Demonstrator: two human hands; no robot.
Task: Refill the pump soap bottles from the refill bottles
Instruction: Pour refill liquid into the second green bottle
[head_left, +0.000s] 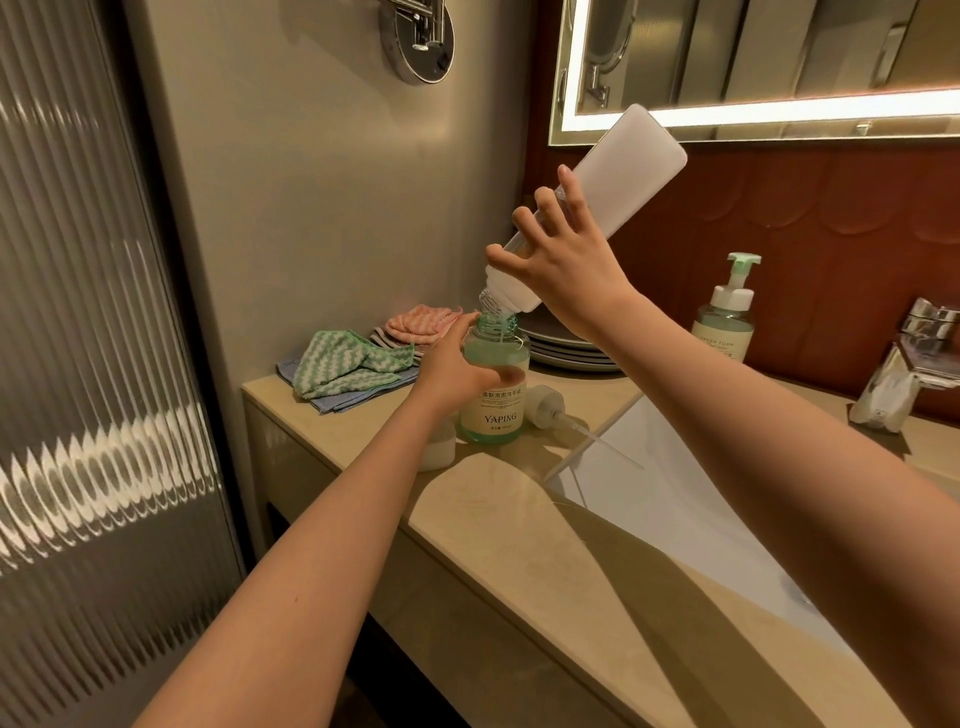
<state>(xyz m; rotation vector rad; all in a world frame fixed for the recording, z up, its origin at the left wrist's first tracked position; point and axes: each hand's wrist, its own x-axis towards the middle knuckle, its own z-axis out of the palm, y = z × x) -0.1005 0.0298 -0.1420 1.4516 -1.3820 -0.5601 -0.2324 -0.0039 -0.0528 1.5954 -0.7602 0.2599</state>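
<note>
A green soap bottle (496, 410) with a YAPING label stands upright on the counter with its pump off. My left hand (454, 366) grips it around the shoulder. My right hand (563, 260) holds a white refill bottle (618, 176) tipped steeply, its mouth touching the green bottle's open neck. The removed pump head (550, 408) lies on the counter just right of the bottle, its tube reaching over the sink edge. A second pump soap bottle (724, 317) with its green pump on stands further right by the wall.
Folded cloths (358, 364) lie at the counter's back left, next to stacked plates (561, 348). A white cap or small container (439, 449) sits partly hidden under my left wrist. The white sink (675, 499) and chrome faucet (904, 374) are to the right.
</note>
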